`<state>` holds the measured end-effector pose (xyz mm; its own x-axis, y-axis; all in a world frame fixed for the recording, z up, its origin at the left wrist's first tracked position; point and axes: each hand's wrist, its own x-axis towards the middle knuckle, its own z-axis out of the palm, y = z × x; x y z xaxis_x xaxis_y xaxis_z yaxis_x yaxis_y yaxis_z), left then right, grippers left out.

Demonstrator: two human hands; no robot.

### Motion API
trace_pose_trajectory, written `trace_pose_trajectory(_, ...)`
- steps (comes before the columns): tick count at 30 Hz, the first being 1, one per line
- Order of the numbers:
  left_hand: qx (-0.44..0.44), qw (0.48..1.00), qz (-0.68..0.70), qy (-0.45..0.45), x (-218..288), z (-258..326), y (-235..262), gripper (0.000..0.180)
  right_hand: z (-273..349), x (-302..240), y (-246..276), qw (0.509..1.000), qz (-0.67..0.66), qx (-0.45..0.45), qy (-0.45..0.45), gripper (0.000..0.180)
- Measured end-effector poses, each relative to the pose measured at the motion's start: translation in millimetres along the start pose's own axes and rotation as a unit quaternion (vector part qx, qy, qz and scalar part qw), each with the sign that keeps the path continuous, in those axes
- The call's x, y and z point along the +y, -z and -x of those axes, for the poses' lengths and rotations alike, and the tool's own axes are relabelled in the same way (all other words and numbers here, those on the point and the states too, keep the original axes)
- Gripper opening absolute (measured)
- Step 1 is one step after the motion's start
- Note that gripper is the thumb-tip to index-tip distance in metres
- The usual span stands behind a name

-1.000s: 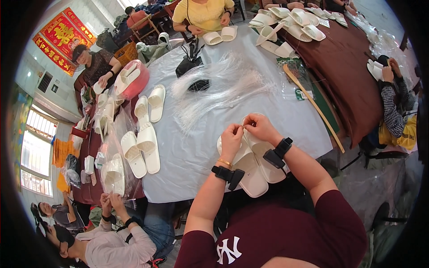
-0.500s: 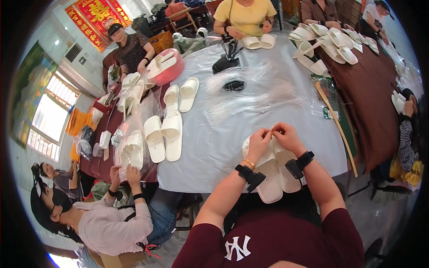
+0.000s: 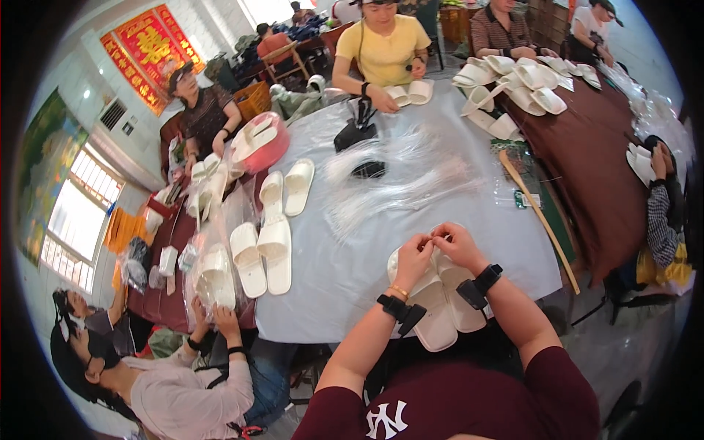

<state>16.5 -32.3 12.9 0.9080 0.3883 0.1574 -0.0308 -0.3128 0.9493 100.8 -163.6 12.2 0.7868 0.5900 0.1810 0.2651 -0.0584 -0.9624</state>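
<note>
A pair of white open-toed slippers point(image 3: 434, 326) lies at the near edge of the cloth-covered table, soles toward me. Over their straps, my left hand point(image 3: 412, 258) and my right hand point(image 3: 457, 243) meet with fingertips pinched together. What they pinch is too small to make out. Beyond them spreads a loose pile of thin clear plastic strands point(image 3: 411, 176). Two more pairs of white slippers point(image 3: 275, 253) sit left of my hands, one pair behind the other.
A black bag point(image 3: 355, 135) stands by the strands. On the right are a wooden stick point(image 3: 539, 216) and a brown-covered table point(image 3: 587, 176) with heaped slippers. At left, a person's hands touch a bagged slipper point(image 3: 215, 275). A pink round stool point(image 3: 260, 143) holds more slippers. Other people sit around.
The view has tilted and shifted slightly, so the table sits lower and further left. My hands stay pinched together over the slippers. The person in yellow has moved a hand beside their slippers.
</note>
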Motion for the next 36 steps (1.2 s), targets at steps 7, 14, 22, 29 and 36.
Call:
trace_pose_trajectory(7, 0.013, 0.999, -0.051, -0.010, 3.6, -0.8, -2.8, 0.020, -2.5, -0.4, 1.8, 0.998, 0.045, -0.020, 0.030, 0.009)
trace_pose_trajectory(14, 0.015, 0.995, -0.089, -0.046, -11.0, -2.0, -2.8, 0.019, 0.8, -4.1, -3.2, 0.991, 0.100, -0.004, 0.090, 0.012)
trace_pose_trajectory(22, 0.041, 0.983, -0.131, -0.119, -5.5, 0.2, -3.6, 0.017, 0.3, 3.0, -3.1, 0.987, 0.121, 0.005, 0.103, 0.010)
trace_pose_trajectory(29, -0.135, 0.966, -0.205, -0.082, 57.4, 57.3, 23.1, 0.026, 2.5, 27.7, 48.4, 0.980, 0.068, 0.179, 0.057, 0.018)
trace_pose_trajectory(36, -0.059, 0.960, -0.265, -0.072, 44.8, 113.6, 30.7, 0.040, 52.7, 16.6, 23.1, 0.986, 0.142, 0.084, 0.000, 0.020)
